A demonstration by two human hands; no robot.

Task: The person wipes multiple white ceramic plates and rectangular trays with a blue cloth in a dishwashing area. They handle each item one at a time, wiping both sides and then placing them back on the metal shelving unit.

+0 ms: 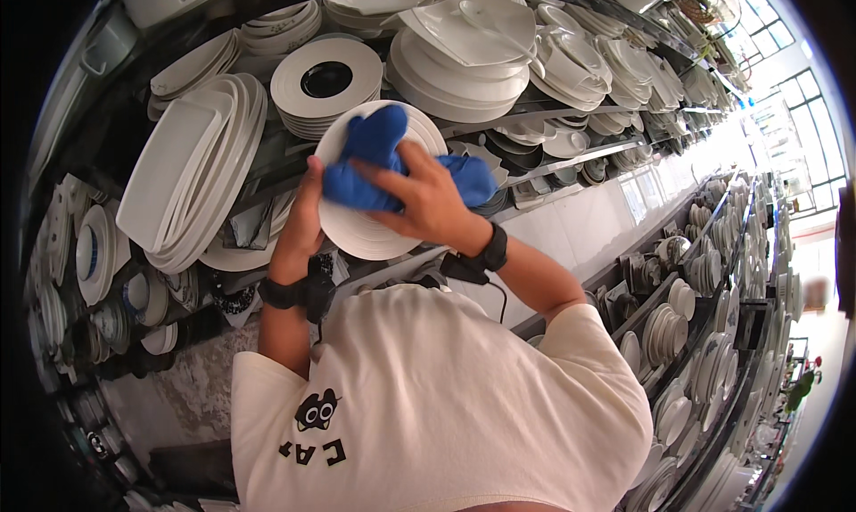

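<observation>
A round white plate [379, 237] is held up in front of the shelf edge. My left hand [306, 207] grips its left rim, the thumb pointing up along the side. Over the plate's face my right hand [426, 191] presses a bunched blue cloth [379, 142], its fingers bent into the folds. One end of the cloth hangs out past the plate's right rim. Much of the plate's upper face lies under the cloth and hand. The right hand is slightly blurred.
Behind the plate, a shelf carries a stack of round plates with a black centre [326, 80], large white plates [459, 70] and long oval platters [192, 169]. A tiled aisle floor [580, 218] runs to the right, beside another rack of dishes [687, 320].
</observation>
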